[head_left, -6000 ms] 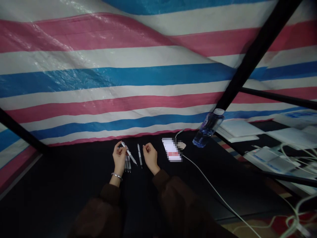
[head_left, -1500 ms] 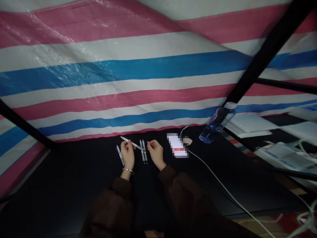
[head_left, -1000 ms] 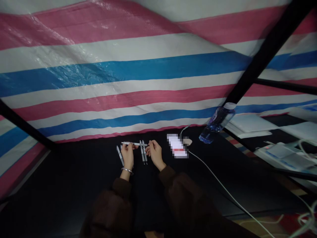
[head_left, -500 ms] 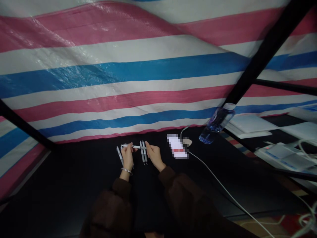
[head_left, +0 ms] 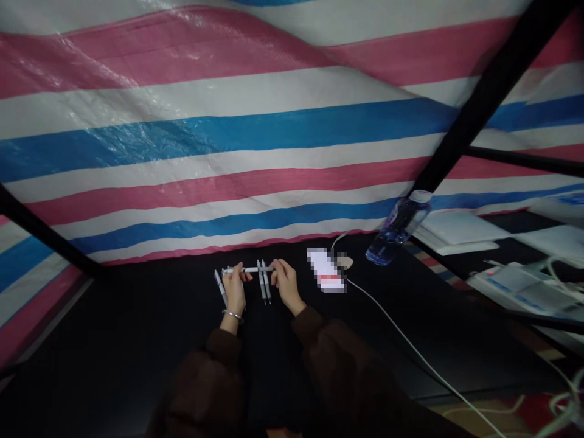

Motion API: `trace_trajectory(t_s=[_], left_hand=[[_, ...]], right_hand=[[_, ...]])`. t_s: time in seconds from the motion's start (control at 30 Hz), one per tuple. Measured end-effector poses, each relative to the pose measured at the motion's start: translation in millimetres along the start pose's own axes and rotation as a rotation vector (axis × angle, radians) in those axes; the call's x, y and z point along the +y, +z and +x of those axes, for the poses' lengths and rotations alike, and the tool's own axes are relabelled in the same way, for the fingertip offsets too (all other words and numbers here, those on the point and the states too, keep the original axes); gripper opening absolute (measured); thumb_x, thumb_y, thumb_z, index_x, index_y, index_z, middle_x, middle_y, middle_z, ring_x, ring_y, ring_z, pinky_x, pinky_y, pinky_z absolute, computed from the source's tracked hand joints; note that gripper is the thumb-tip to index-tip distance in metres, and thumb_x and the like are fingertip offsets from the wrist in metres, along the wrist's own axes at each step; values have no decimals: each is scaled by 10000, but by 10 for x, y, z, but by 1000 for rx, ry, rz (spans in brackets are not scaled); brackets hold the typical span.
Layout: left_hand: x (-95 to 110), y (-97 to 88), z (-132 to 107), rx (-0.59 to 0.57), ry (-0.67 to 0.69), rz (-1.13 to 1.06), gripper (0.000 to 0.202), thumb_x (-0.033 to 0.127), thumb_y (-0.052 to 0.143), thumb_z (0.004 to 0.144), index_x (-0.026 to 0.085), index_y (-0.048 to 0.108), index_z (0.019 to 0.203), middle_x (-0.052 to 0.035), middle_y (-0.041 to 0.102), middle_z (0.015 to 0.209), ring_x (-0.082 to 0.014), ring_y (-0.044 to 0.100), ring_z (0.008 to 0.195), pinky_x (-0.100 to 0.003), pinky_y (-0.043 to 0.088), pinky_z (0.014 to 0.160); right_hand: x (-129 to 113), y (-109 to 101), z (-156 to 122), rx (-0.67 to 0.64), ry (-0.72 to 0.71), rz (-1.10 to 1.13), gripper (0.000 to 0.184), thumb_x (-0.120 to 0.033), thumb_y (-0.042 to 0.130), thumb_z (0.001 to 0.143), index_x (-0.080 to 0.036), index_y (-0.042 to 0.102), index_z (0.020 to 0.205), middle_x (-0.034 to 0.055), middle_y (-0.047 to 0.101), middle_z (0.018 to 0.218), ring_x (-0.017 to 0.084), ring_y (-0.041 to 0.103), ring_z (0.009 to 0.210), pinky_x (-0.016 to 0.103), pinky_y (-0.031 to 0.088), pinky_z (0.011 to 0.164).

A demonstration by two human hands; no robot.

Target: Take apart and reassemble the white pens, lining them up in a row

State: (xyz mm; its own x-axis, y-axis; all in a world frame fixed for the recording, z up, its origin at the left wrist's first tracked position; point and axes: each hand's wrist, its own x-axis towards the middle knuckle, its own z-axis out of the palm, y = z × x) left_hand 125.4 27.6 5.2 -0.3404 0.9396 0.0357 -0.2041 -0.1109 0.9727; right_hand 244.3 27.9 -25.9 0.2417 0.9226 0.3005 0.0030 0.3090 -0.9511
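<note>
On a black tabletop (head_left: 137, 340), my left hand (head_left: 235, 289) and my right hand (head_left: 286, 283) hold a white pen (head_left: 246, 269) level between them. The left fingers grip its barrel, and the right fingertips pinch its right end. The pen passes above two grey-and-white pens (head_left: 263, 283) lying side by side between my hands. Another such pen (head_left: 221, 288) lies beside my left hand, partly hidden by it. A silver bangle (head_left: 232, 315) circles my left wrist, and dark brown sleeves cover both forearms.
A pixelated flat white object (head_left: 325, 269) lies right of my right hand, with a white cable (head_left: 410, 353) running toward the lower right. Further right stand a blue-tinted water bottle (head_left: 396, 230) and white packets (head_left: 460, 228). A striped tarpaulin (head_left: 228, 140) and black bars rise behind.
The white pen has swung from a slanted line to level, and my right hand has closed on its right end. My hands have come closer together.
</note>
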Motion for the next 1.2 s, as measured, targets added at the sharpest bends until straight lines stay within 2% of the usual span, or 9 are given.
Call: trace_trajectory(t_s=[0.1,0.17,0.27,0.37,0.5,0.6,0.83,1.0,1.2], left_hand=[[1,-7,1,6,-13,11,381,328,532,711,195,391,383,0,513,396,-101,495,439,-245,404,580],[0,-7,7,27,-10,1,380,332,532,708,195,391,382,4,504,388,-102,495,436,-245,406,577],[-6,-4,19,63,-1,-28,376,334,529,699,196,384,380,13,482,378,-102,489,429,-243,404,559],[-11,2,24,68,-12,-40,373,338,532,686,195,380,377,16,466,371,-102,484,422,-241,400,542],[-6,5,11,46,-13,-14,374,356,537,683,191,381,386,17,464,375,-100,490,427,-238,399,545],[-4,6,-2,80,-13,10,371,345,540,683,191,369,391,26,441,364,-96,488,422,-232,391,542],[-62,-28,23,177,5,66,374,333,506,702,195,359,387,32,432,369,-84,424,399,-229,335,478],[-139,-74,69,216,51,79,380,355,514,714,198,378,396,56,378,368,-87,410,405,-234,322,474],[-164,-79,58,207,98,125,405,368,509,737,193,412,384,38,432,381,-94,422,416,-243,332,488]], right_hand=[[-12,5,2,1,23,-41,462,-481,430,834,-189,413,476,-60,297,406,81,310,392,227,252,411],[-25,16,3,-8,-32,-51,410,-449,474,816,-182,444,506,-46,370,455,90,370,439,224,289,438],[-41,27,5,-13,-119,-15,197,-361,516,787,-170,563,793,10,553,698,120,494,579,222,368,497],[-37,19,5,-21,-158,-14,308,-293,548,742,-184,535,1030,69,574,963,133,532,679,216,389,500],[-17,10,-1,-59,-85,-20,187,-338,509,794,-174,587,834,13,560,699,122,490,569,217,360,476],[-14,22,-12,-102,-81,-68,286,-381,504,814,-171,543,624,-33,435,520,104,421,484,219,325,461],[-24,28,-30,-83,-277,-240,185,-316,517,820,-181,629,881,38,593,795,136,508,627,233,396,516],[-14,2,-24,-195,-426,-413,337,-239,450,869,-234,561,1187,55,606,896,181,526,816,290,455,692],[19,-8,-16,-195,-479,-551,268,-198,469,867,-241,633,1074,56,645,974,206,533,923,348,424,781]])
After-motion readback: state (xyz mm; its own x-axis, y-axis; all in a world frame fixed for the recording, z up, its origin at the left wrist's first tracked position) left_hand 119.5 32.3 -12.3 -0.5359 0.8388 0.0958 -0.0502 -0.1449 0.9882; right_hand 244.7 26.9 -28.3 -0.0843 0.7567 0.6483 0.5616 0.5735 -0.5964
